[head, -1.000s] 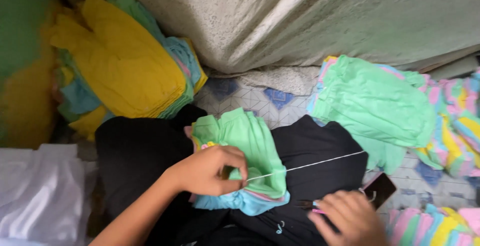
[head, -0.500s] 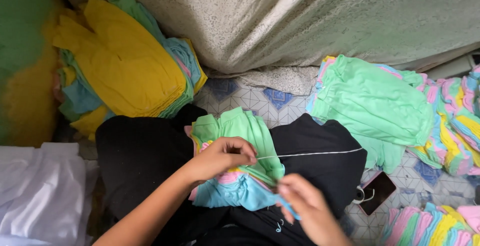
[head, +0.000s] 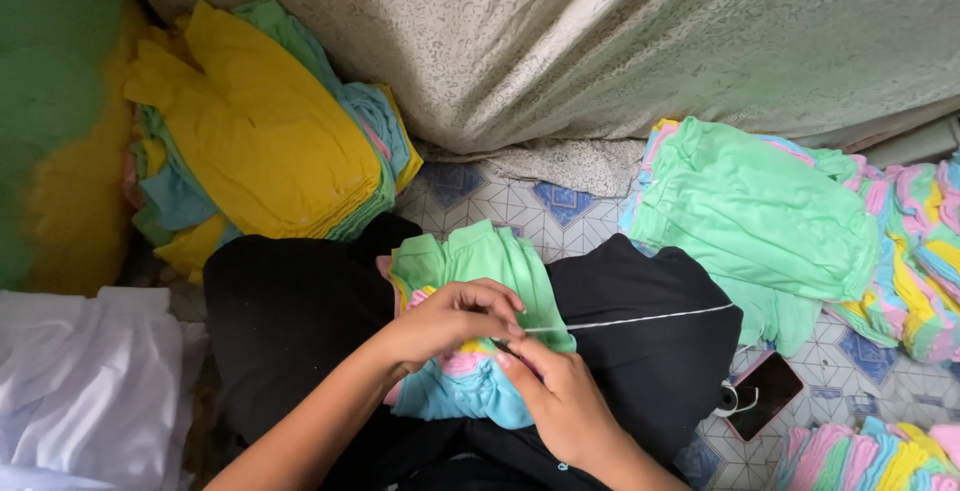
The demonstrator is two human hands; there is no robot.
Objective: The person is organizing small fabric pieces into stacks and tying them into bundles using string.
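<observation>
Right hand (head: 560, 401) now beside left hand (head: 450, 321), both grips pinched (fingers curled) on green garment (head: 490, 261).

A: Any pkgs, labels, signs or screens here?

B: One screen only. Phone (head: 765, 395), lower right, lying flat on the tiled floor (head: 500, 201).

A: Shape, colours?

B: Slim rectangle w/ rounded corners, set at a slant. Glass is dark, nearly black, w/ a faint reflection; thin pinkish-red edge around it.

A: What's next to it?

B: A white cord (head: 733, 401) loops at its left end, touching it. Black cloth (head: 650, 351) just beside it on the left, a stack of mint green garments (head: 750, 211) above, pastel striped ones (head: 870, 456) near its lower right.

A: Pkgs, labels, signs?

B: None that I can make out.
</observation>
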